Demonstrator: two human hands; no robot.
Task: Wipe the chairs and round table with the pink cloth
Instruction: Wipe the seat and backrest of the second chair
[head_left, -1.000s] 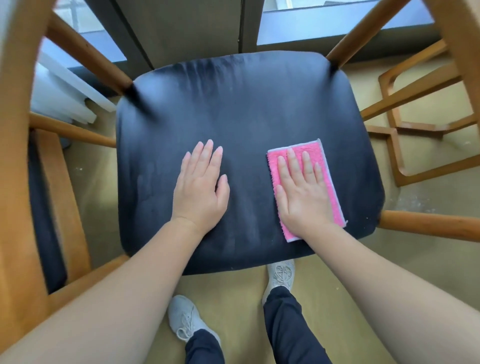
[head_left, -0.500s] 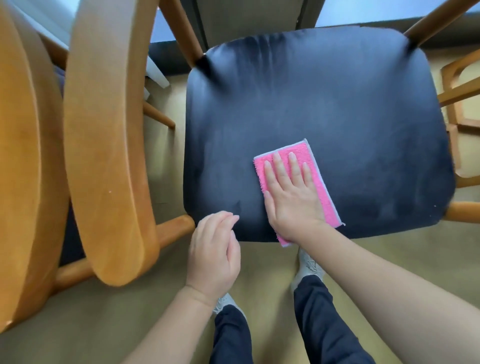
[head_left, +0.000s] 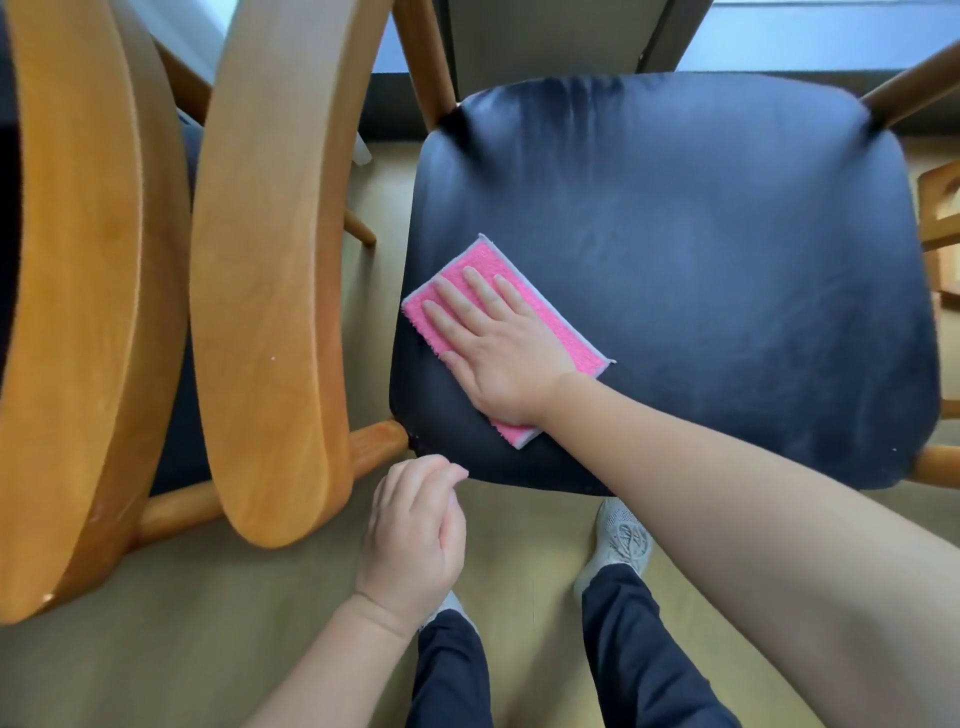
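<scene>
Though near seat (head_left: 701, 270) edge, pink cloth (head_left: 566, 335)

Tan floor (head_left: 208, 623), grey sneakers (head_left: 618, 540), dark navy trousers (head_left: 639, 649)

Pink cloth (head_left: 488, 254) half under right hand (head_left: 501, 353)

Soft, even daylight fills the scene, seemingly from the glazing (head_left: 831, 31) beyond the right hand (head_left: 498, 353). The black seat (head_left: 701, 260) carries a pale bluish sheen past the fingertips (head_left: 470, 273) and out to the hand's right. Shadows are faint, the clearest on the floor (head_left: 530, 519) beneath the seat's near edge. Wide-angle bending bows the wooden chair backs (head_left: 270, 260) left of the hand. Focus is crisp around the grip.
</scene>
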